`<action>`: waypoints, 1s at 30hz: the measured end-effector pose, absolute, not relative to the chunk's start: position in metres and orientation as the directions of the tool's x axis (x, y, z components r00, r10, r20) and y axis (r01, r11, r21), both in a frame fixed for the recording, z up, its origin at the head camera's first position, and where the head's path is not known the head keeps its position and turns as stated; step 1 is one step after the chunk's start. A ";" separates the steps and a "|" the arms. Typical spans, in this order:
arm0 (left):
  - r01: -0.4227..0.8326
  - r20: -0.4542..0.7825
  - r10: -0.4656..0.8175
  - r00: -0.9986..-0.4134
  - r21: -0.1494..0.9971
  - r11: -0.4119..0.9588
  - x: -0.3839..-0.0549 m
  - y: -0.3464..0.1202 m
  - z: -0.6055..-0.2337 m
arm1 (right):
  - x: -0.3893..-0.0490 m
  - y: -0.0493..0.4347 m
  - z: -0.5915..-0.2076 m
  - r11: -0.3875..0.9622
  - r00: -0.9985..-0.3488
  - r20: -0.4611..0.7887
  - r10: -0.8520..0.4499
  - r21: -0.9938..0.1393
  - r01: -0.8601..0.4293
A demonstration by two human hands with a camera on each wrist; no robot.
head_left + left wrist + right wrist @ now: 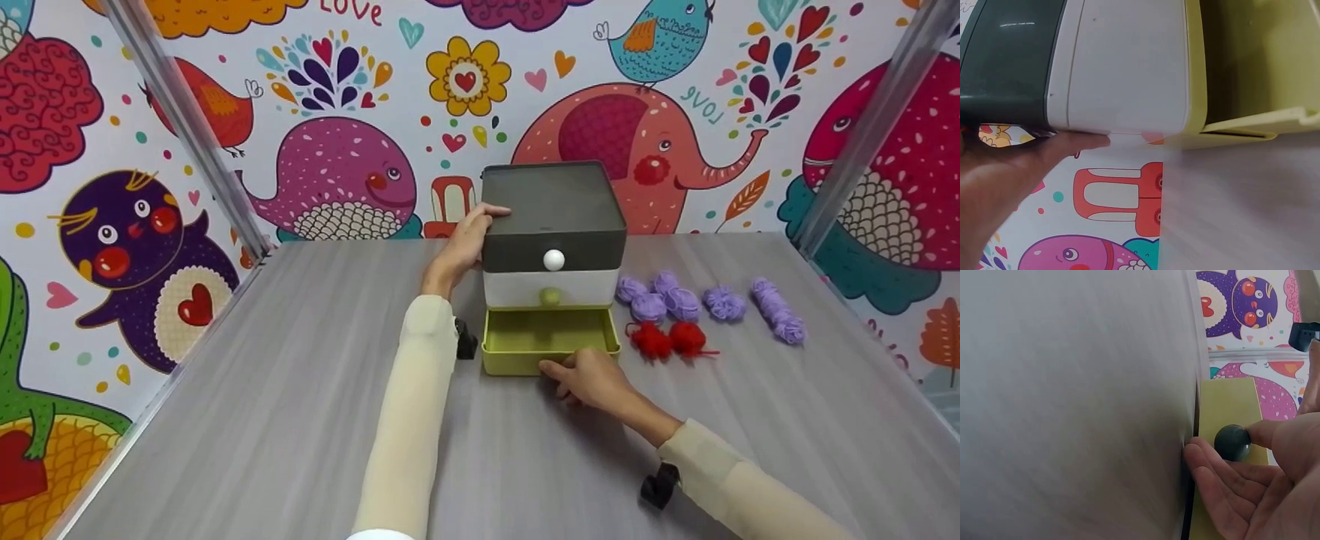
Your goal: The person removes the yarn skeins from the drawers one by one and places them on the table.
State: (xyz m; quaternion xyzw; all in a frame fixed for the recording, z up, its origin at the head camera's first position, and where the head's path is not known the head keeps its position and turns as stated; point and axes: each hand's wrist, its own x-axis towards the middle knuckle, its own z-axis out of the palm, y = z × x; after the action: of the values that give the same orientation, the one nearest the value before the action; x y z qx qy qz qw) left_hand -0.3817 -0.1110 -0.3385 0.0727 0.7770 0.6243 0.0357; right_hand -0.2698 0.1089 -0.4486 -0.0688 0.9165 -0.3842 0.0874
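Note:
A small three-tier drawer cabinet stands on the table, with a dark grey top tier [553,199], a white middle drawer [517,289] and an olive-green bottom drawer [517,363]. The bottom drawer is pulled out, and nothing shows inside it. My right hand [596,379] pinches its dark round knob [1233,442] between thumb and fingers. Along the cabinet's left side lies my left hand [466,244], with fingertips on the top edge and a straight digit [1081,142] against the white side.
Right of the cabinet lie several purple yarn balls [649,306], a purple yarn bundle [778,310] and two red yarn balls [688,339]. A patterned wall panel [465,150] stands behind the grey table [300,420], with metal posts [199,139] at the corners.

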 end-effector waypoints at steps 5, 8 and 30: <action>0.062 0.029 0.162 -0.986 0.978 0.201 -0.381 -0.110 -0.340 | -0.275 0.110 -0.451 0.708 -0.980 -0.060 -0.190 -0.700 -0.094; 0.065 0.032 0.158 -0.987 0.976 0.206 -0.381 -0.110 -0.340 | -0.281 0.110 -0.453 0.742 -0.982 0.014 -0.187 -0.653 -0.150; 0.057 0.028 0.145 -0.989 0.978 0.201 -0.381 -0.108 -0.340 | -0.313 0.102 -0.444 0.835 -0.978 0.074 -0.197 -0.510 -0.206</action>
State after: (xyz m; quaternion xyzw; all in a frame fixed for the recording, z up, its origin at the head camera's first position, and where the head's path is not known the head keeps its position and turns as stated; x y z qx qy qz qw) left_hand -0.3810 -0.1077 -0.3395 0.0653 0.7741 0.6287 0.0352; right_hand -0.3131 0.1024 -0.4436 -0.1052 0.9578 -0.2674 -0.0092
